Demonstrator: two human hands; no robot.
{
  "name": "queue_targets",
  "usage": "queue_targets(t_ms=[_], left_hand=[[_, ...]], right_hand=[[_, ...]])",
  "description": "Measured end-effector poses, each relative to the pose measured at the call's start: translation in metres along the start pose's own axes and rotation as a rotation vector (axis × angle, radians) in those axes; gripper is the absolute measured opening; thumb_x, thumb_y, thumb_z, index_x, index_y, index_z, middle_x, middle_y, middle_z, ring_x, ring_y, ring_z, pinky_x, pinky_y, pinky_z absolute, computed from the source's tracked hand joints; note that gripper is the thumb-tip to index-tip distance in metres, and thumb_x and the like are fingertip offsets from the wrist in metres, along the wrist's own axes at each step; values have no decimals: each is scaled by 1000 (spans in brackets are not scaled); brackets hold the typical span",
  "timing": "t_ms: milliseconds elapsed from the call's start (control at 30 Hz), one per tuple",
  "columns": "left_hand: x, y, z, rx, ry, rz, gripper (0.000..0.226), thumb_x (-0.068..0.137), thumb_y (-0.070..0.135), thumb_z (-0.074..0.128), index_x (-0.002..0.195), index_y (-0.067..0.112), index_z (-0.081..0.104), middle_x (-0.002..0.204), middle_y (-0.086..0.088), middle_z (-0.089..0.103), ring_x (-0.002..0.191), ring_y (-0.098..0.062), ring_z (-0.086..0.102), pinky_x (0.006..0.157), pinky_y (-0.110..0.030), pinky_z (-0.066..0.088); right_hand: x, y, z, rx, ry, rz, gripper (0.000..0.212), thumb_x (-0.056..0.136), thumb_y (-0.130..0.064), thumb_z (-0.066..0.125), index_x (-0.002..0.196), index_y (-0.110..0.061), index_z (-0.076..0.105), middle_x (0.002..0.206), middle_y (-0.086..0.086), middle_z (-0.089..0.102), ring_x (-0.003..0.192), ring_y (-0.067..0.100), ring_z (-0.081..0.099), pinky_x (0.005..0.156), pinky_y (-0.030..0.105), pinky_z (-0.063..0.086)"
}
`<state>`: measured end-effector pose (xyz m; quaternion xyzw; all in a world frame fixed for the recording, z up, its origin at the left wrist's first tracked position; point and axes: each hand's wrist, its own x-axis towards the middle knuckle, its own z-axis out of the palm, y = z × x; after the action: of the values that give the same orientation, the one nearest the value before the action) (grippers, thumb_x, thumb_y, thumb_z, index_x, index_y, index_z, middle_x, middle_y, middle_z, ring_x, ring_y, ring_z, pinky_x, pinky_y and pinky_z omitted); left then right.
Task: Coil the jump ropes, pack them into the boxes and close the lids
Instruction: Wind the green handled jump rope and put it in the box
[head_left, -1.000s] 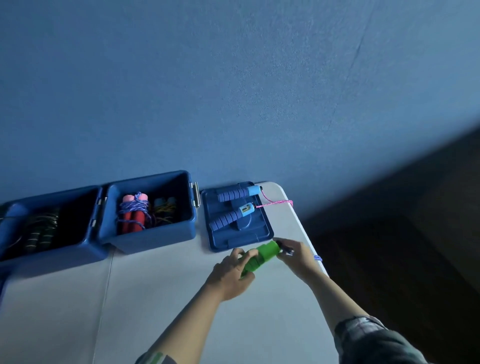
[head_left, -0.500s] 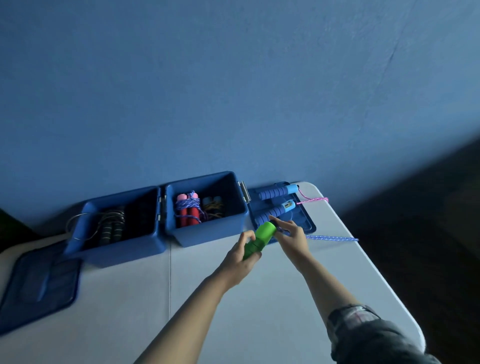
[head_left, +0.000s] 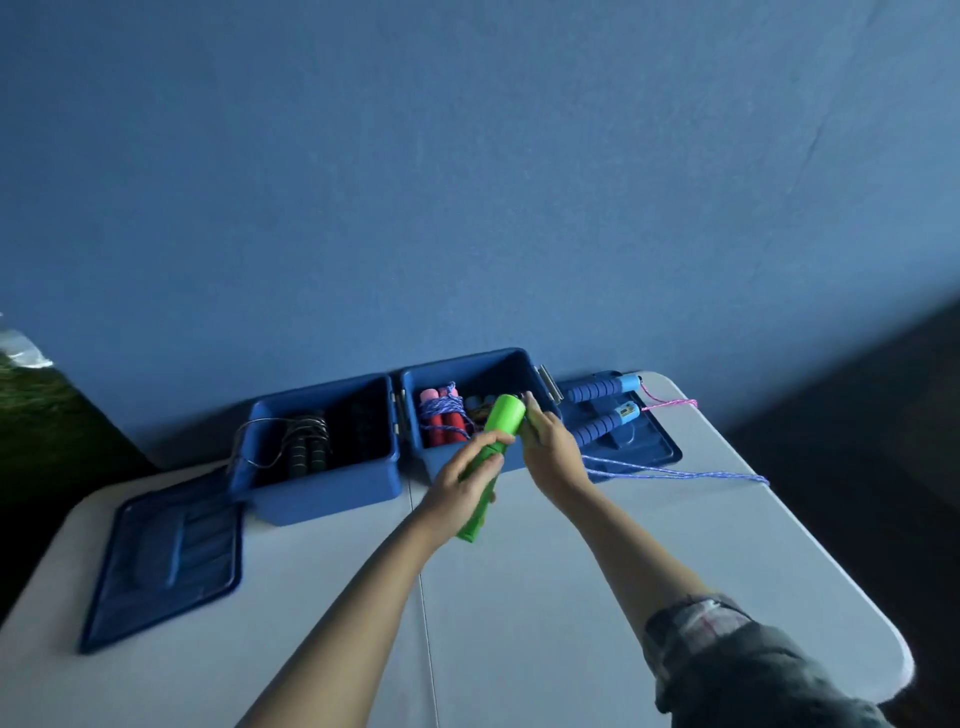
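green handles (head_left: 488, 457) gripped in the left hand (head_left: 462, 486) above the table (head_left: 519, 597), right hand (head_left: 550, 449) pinching the loose cord (head_left: 675, 474), two boxes (head_left: 322, 483) part-filled, blue-handled rope (head_left: 605, 410) and lids (head_left: 166, 561) yet to go

The right hand (head_left: 550, 447) hides whatever its fingers pinch — the rope (head_left: 675, 474) runs off the table edge.

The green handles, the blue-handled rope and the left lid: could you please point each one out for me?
green handles (head_left: 503, 420): head view, upper end above the left hand.
blue-handled rope (head_left: 597, 388): head view, far handle's foam.
left lid (head_left: 171, 556): head view, centre of the panel.
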<state>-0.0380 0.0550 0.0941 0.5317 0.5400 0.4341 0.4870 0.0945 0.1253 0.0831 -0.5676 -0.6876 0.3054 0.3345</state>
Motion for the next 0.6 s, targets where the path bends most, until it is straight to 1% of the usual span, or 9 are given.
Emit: queue_targets(t_ms=[33,100,133,200,267,367,500,533,600], left_hand=[[0,5,-8,-35,42,-4,25,98,16,50,103,37,62,87,0,57,67,-19,56,53,-26,47],[4,15,-24,-133,146,-10,25,98,18,50,102,40,62,90,-7,60,64,-19,59,51,-28,49],[7,20,-32,-209,205,1,24,98,19,50,103,39,61,92,-11,62,64,-20,61,51,-29,51],[15,29,-50,-394,324,38,24,98,16,47,105,35,60,94,-11,66,69,-22,64,51,-32,54],[22,33,-65,-499,377,46,24,98,15,47,108,32,59,101,-12,66,79,-30,66,55,-36,56],[29,32,-69,-487,341,8,20,94,25,51,107,37,60,117,-25,59,95,-47,61,60,-43,55],[35,22,-68,-422,438,21,28,72,39,61,99,42,65,125,-23,58,107,-42,57,88,-60,48],[34,21,-67,-435,429,19,26,73,37,61,98,41,65,126,-23,57,110,-45,57,90,-64,46],[32,22,-60,-423,396,16,16,85,31,57,99,38,63,124,-23,57,99,-47,61,78,-65,51]], right_hand=[[-3,-9,4,-31,-24,-26,35,98,-14,40,131,-11,49,115,15,58,107,34,54,78,33,38],[-6,-21,12,-115,-65,-73,21,98,-18,37,109,-10,52,105,14,63,96,37,57,76,39,44],[-7,-23,15,-162,-99,-82,19,98,-20,37,104,-10,52,100,13,64,92,38,57,75,40,46],[-10,-26,19,-237,-182,-75,21,98,-24,38,102,-12,54,96,14,66,90,38,58,72,39,46],[-16,-27,25,-265,-276,-81,23,98,-25,39,107,-16,58,98,17,66,92,38,58,72,36,44],[-23,-29,34,-203,-397,-96,24,98,-24,40,108,-14,59,89,20,64,87,40,60,75,38,47],[-25,-33,38,-243,-413,-204,25,98,-30,39,103,-14,57,100,12,66,90,36,57,75,38,46],[-26,-33,37,-245,-414,-226,24,98,-29,39,101,-13,57,100,11,65,89,35,55,74,37,43],[-26,-30,36,-216,-419,-227,24,99,-25,40,100,-11,59,94,11,64,86,33,53,72,35,41]])
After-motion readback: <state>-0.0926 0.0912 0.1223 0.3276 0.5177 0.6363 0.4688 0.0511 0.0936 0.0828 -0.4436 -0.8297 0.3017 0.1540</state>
